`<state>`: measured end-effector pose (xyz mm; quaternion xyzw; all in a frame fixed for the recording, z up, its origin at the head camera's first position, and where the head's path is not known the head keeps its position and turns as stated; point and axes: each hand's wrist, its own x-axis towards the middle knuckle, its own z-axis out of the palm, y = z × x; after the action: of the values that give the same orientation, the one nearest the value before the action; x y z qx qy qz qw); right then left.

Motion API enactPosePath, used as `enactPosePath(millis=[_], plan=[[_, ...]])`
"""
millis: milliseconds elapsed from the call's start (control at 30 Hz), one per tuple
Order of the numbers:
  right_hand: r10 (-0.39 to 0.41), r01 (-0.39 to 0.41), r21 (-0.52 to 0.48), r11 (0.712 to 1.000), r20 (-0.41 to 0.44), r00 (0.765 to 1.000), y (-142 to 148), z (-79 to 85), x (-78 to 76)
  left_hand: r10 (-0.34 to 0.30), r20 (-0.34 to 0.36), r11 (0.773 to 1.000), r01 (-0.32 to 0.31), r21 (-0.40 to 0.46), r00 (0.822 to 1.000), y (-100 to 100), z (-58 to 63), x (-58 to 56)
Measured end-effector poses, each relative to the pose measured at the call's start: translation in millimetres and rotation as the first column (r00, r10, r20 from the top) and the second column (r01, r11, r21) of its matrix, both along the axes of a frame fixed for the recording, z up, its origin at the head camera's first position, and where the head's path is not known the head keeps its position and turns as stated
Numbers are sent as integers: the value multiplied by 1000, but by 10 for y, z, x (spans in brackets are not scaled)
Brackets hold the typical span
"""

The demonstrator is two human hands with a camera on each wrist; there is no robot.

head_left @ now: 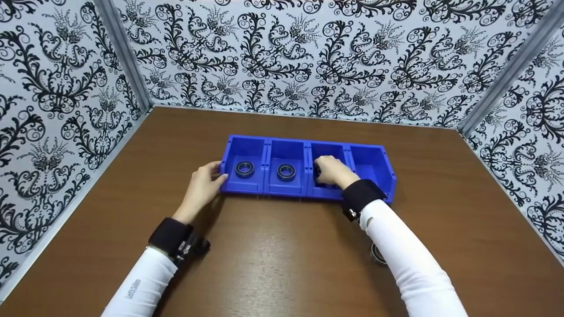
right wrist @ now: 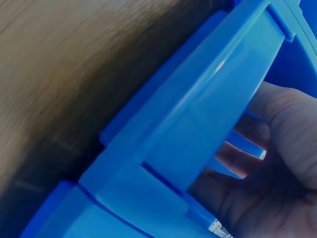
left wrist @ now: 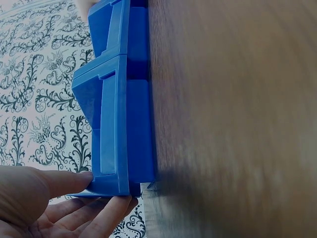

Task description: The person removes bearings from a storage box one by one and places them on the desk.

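Note:
A row of blue storage bins (head_left: pixel 285 190) is joined side by side on the table. My left hand (head_left: pixel 202 187) pinches the leftmost bin's outer wall, thumb (left wrist: pixel 69 182) inside and fingers outside. My right hand (head_left: pixel 332 171) reaches down into the third bin from the left, its fingers curled over a dark ring bearing (head_left: pixel 317 171) that is mostly hidden. The front lip (right wrist: pixel 218 114) hides that bearing in the right wrist view. One ball bearing (head_left: pixel 244 169) lies flat in the first bin and another bearing (head_left: pixel 286 172) in the second.
A further bearing (head_left: pixel 378 254) lies on the brown table (head_left: pixel 264 246), partly covered by the right sleeve. The rightmost bin (head_left: pixel 368 160) shows no bearing in its visible part. Patterned panels (head_left: pixel 282 57) with grey posts enclose the table's back and sides.

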<state>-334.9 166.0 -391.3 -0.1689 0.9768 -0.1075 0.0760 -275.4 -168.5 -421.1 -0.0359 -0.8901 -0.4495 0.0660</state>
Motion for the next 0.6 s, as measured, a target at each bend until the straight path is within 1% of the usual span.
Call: enactPosePath(millis=[333,600], plan=[[-14,14,40,999,-2,1000,-24,-32,-35,-8,-8,1000,8,-7,1000,-7,-13,0],[-24,24,36,999,-9,1000,-14,-41,-29,-8,-7,1000,8,-1,1000,-3,-16,-5]])
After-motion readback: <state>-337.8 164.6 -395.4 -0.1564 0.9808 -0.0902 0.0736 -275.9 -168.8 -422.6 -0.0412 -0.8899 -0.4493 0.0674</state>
